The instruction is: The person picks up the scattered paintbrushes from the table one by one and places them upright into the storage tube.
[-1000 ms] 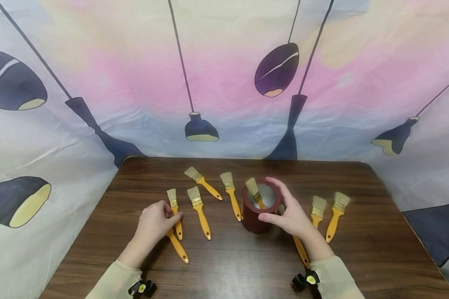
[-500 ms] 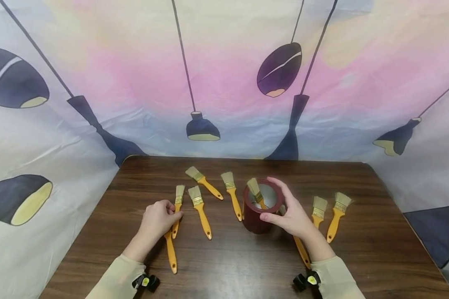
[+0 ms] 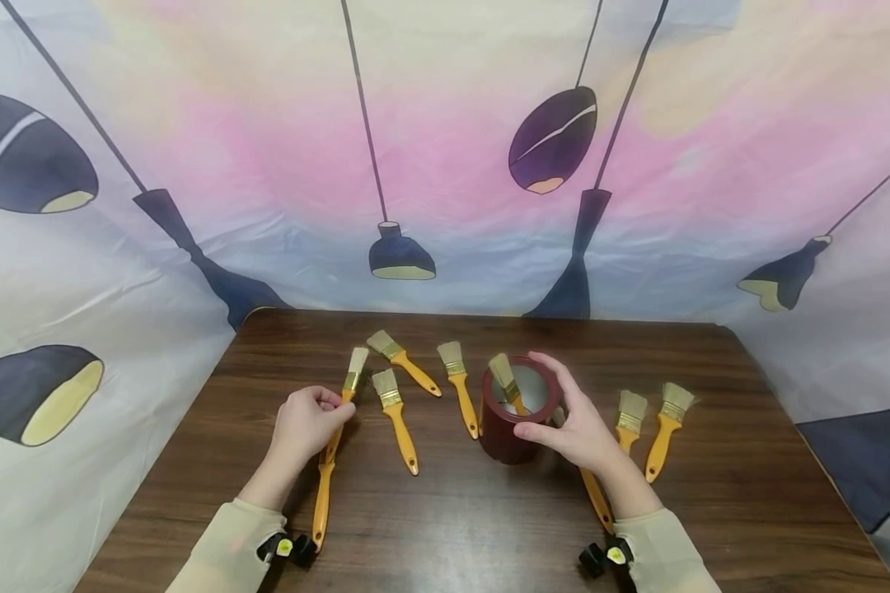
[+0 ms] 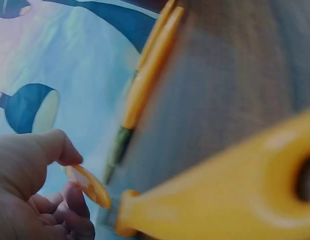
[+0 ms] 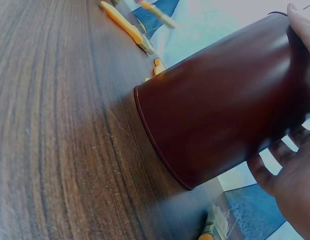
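Observation:
My left hand [image 3: 307, 420] pinches a paintbrush [image 3: 353, 375] by its yellow handle, pale bristles pointing away from me. A second paintbrush handle [image 3: 322, 504] sticks out under that hand, its bristle end hidden; I cannot tell whether the hand holds it too. Close to the lens in the left wrist view, this handle [image 4: 220, 190] looms large. My right hand [image 3: 582, 424] grips a dark red round pot [image 3: 508, 436] near its rim, thumb in front and fingers behind. Out of the pot leans a paintbrush [image 3: 503, 375]. The pot's base [image 5: 165, 140] meets the table in the right wrist view.
Between the hands lie paintbrushes: one [image 3: 396, 420] near my left hand, one [image 3: 408, 362] farther back, one [image 3: 456, 383] beside the pot. To the right lie another paintbrush [image 3: 667, 424] and one [image 3: 629, 416] partly behind my forearm. A printed cloth [image 3: 452, 165] hangs behind the brown table [image 3: 445, 527].
The paintbrush in my left hand has swung, its bristles moving right and away from me. The handle under that hand has swung left. My right hand and the pot have barely moved.

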A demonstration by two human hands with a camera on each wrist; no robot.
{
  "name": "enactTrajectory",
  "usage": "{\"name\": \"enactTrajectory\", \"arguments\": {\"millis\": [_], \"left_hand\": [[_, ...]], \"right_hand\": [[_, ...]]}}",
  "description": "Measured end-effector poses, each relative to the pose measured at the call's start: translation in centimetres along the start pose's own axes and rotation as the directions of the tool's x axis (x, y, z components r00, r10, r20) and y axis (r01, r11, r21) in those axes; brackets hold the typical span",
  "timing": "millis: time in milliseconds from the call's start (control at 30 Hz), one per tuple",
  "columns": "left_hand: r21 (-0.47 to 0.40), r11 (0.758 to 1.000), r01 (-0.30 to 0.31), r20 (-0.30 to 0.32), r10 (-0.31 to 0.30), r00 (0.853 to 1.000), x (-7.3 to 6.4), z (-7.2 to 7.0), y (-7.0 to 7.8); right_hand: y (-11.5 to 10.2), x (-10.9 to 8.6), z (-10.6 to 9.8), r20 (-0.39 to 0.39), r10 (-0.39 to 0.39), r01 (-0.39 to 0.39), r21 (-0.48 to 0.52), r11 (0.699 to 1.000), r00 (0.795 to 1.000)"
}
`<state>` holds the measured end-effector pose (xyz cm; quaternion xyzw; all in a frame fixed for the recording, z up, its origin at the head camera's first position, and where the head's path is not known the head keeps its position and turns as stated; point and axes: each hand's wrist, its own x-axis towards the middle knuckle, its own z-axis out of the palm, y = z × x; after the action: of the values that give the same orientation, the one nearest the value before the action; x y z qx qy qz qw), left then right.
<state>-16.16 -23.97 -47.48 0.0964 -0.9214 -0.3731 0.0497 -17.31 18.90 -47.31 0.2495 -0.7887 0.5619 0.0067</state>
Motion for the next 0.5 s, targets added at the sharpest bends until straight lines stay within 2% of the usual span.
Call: {"name": "enactTrajectory", "arguments": {"millis": [67, 167, 267, 367, 433, 500], "left_hand": [[-0.044, 0.999, -0.008, -0.019, 0.007, 1.0, 0.1, -0.5, 0.6], [-0.109, 0.992, -0.058, -0.022, 0.056, 0.998, 0.0, -1.0, 1.8], [-0.215, 0.969, -0.119, 0.007, 0.123, 0.992, -0.3, -1.3, 3.8], [-0.345, 0.923, -0.168, 0.025, 0.188, 0.982, -0.7, -1.1, 5.9], [-0.44, 0.879, -0.184, 0.024, 0.216, 0.976, -0.9, -0.8, 7.3], [-0.535, 0.821, -0.2, 0.015, 0.246, 0.969, -1.2, -0.4, 8.7]], "right_hand": [[0.0, 0.0, 0.0, -0.005, 0.001, -0.001, 0.0, 1.0, 1.0], [0.1, 0.0, 0.0, -0.008, -0.003, 0.003, 0.0, 1.0, 1.0], [0.3, 0.0, 0.0, -0.005, -0.008, 0.008, 0.003, 1.0, 1.0], [0.2, 0.0, 0.0, -0.005, -0.003, 0.003, 0.008, 1.0, 1.0], [0.2, 0.0, 0.0, -0.006, 0.003, -0.003, 0.012, 1.0, 1.0], [0.1, 0.1, 0.0, -0.005, 0.01, -0.01, 0.017, 1.0, 1.0]]}}
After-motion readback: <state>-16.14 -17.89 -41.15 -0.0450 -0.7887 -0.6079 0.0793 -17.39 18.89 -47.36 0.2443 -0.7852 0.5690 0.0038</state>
